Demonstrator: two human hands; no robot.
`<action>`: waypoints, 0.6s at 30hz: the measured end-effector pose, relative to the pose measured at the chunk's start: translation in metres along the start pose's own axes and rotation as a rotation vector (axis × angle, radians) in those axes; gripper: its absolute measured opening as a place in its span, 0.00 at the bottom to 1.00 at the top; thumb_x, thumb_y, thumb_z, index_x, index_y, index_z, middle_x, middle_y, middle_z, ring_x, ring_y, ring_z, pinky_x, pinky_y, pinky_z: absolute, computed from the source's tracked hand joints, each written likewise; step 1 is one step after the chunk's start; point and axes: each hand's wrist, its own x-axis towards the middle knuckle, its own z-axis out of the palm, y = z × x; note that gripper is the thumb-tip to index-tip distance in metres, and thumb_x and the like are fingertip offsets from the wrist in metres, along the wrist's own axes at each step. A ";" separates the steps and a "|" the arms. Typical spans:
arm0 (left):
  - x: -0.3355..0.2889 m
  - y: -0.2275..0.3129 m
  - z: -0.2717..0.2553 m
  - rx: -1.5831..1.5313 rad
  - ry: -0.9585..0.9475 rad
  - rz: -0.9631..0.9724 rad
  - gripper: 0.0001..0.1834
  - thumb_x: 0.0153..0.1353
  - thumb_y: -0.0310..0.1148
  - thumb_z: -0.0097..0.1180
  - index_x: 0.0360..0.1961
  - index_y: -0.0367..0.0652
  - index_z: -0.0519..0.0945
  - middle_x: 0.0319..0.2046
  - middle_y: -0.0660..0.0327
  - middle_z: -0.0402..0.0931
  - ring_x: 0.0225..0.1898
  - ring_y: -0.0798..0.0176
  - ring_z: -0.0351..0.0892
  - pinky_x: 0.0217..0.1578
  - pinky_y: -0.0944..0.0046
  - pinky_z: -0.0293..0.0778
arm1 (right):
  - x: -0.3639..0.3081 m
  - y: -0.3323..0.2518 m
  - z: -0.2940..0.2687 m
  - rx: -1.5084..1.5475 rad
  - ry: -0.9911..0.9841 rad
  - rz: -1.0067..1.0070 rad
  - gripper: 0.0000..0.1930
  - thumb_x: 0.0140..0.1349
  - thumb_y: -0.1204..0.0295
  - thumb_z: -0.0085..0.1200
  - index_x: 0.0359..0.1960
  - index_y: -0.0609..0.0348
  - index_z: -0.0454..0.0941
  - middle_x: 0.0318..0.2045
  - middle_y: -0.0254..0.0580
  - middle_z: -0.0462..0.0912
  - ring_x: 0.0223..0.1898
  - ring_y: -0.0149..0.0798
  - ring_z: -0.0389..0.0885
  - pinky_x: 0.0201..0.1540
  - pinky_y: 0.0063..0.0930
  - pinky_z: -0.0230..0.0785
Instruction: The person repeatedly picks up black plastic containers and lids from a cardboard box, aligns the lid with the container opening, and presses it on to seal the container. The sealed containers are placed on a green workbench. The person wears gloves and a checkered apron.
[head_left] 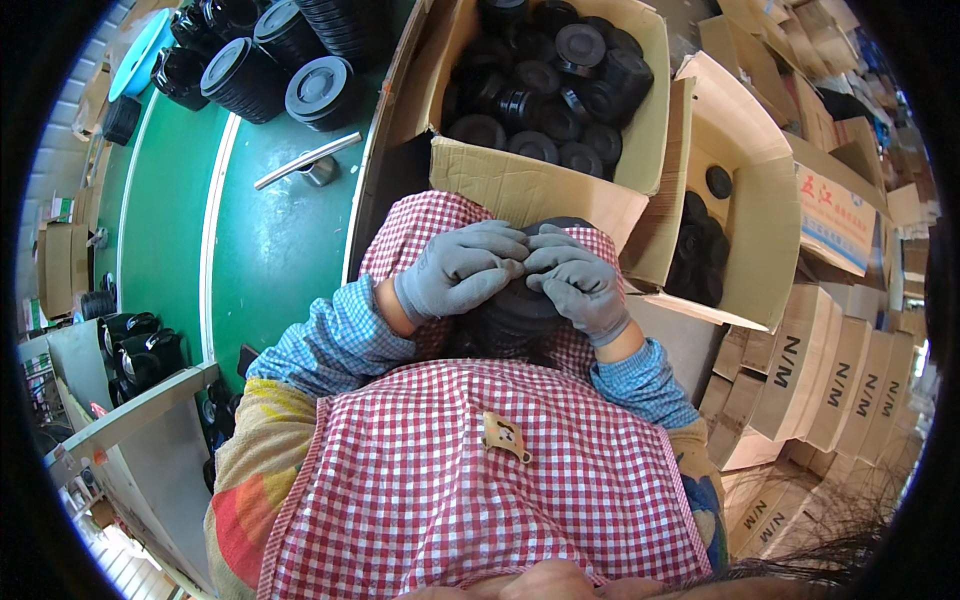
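Both my hands wear grey gloves and press down together on a black round part (520,305) resting on my lap, over a red checked apron (470,470). My left hand (458,268) covers its left side, fingers curled over the top. My right hand (580,283) covers its right side, fingertips meeting the left hand's. Most of the black part is hidden beneath the gloves.
An open cardboard box (520,180) full of black round parts (555,90) stands just beyond my knees. A second open box (745,190) with a few black parts is at the right. Stacks of black parts (270,70) sit on the green floor (270,250). Flat cartons (830,380) lean at right.
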 end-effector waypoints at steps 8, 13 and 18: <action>-0.002 0.005 -0.007 -0.038 -0.063 -0.186 0.17 0.71 0.35 0.47 0.52 0.36 0.81 0.59 0.43 0.73 0.61 0.41 0.73 0.63 0.49 0.68 | 0.000 -0.019 0.003 -0.194 0.002 0.135 0.22 0.70 0.63 0.49 0.59 0.66 0.76 0.60 0.55 0.76 0.66 0.57 0.68 0.71 0.49 0.56; 0.003 -0.005 -0.024 -0.064 -0.316 -0.537 0.26 0.72 0.35 0.44 0.69 0.36 0.66 0.67 0.43 0.66 0.69 0.45 0.65 0.69 0.52 0.60 | -0.007 -0.049 0.016 -0.543 -0.181 0.176 0.42 0.72 0.43 0.36 0.72 0.71 0.55 0.69 0.67 0.60 0.72 0.64 0.55 0.75 0.52 0.43; 0.039 0.001 -0.017 -0.041 -0.399 -0.734 0.22 0.69 0.34 0.50 0.62 0.42 0.73 0.63 0.47 0.72 0.64 0.45 0.71 0.65 0.52 0.67 | 0.013 -0.034 -0.018 -0.809 -0.296 -0.009 0.49 0.64 0.30 0.36 0.76 0.55 0.53 0.74 0.60 0.55 0.77 0.61 0.47 0.76 0.57 0.30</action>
